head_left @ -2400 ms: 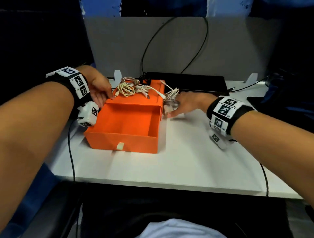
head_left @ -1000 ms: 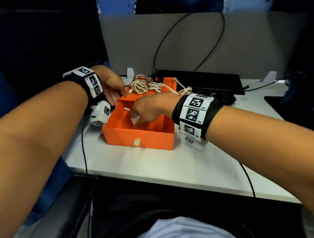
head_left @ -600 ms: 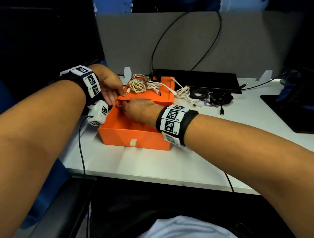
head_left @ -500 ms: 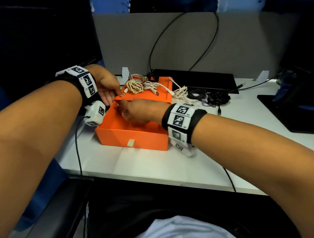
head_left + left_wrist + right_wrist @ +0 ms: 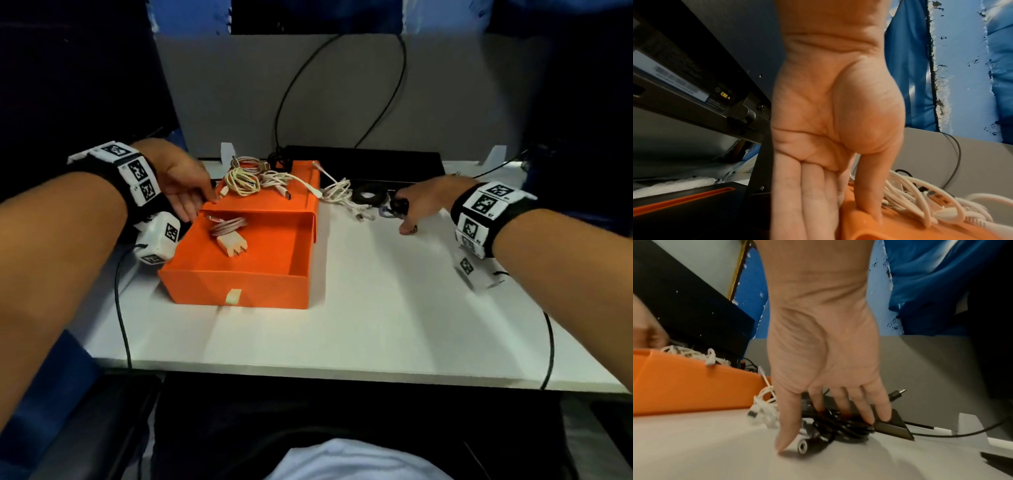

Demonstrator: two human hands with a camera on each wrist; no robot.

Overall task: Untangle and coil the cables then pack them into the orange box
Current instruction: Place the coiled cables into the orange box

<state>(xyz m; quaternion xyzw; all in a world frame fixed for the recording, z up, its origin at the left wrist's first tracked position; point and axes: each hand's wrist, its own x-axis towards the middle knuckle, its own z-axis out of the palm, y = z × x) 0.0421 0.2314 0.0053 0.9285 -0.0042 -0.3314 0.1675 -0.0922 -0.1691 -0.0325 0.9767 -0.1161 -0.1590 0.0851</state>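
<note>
Just dropped a coiled pink cable into the orange box, then reached right hand over to pinch the black cable on the desk; left hand flat, steadying box.

Both forearms are bare, with no sleeves. Each wrist wears a black band set with white square tiles printed with black-and-white coded markers, the right band matching the left. Under each wrist hangs a small white camera block with the same markers, and a thin black cable trails from it; a white garment shows at the bottom.
</note>
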